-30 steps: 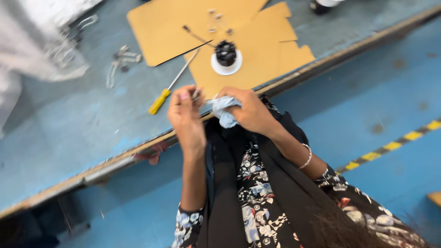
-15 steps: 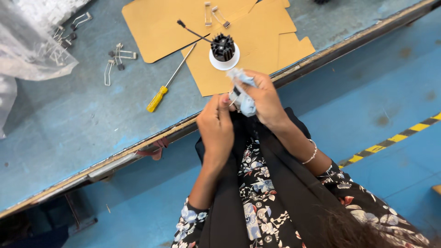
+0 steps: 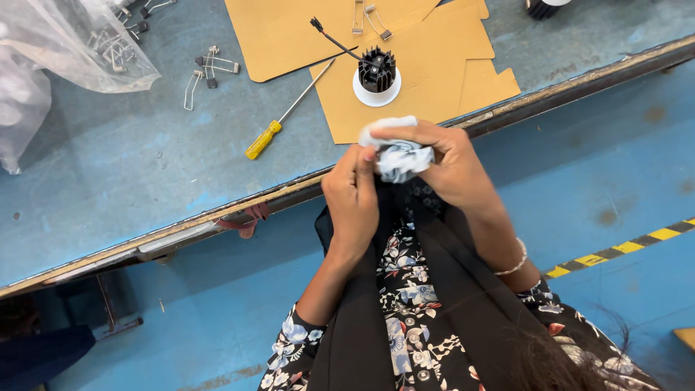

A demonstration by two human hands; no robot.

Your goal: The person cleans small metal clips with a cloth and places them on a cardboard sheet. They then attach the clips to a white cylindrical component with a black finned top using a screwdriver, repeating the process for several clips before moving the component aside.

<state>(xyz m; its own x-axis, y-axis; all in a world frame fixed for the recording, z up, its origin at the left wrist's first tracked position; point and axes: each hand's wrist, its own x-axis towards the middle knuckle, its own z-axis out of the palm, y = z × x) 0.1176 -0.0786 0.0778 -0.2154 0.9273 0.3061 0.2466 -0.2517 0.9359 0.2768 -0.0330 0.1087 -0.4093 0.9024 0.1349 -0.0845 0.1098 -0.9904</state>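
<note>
Two hands | right hand (image 3: 441,163) fingers grip crumpled pale cloth (image 3: 399,156) | left hand (image 3: 352,195) pinches it

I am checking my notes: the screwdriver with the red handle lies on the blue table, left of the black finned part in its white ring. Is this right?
Not quite. In the head view the screwdriver has a yellow handle, not red. The rest holds: it lies on the blue table, left of the black finned part in its white ring.

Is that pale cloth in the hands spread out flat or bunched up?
Bunched up: the cloth is a crumpled wad gripped in the right hand, with the left hand pinching its edge.
</note>
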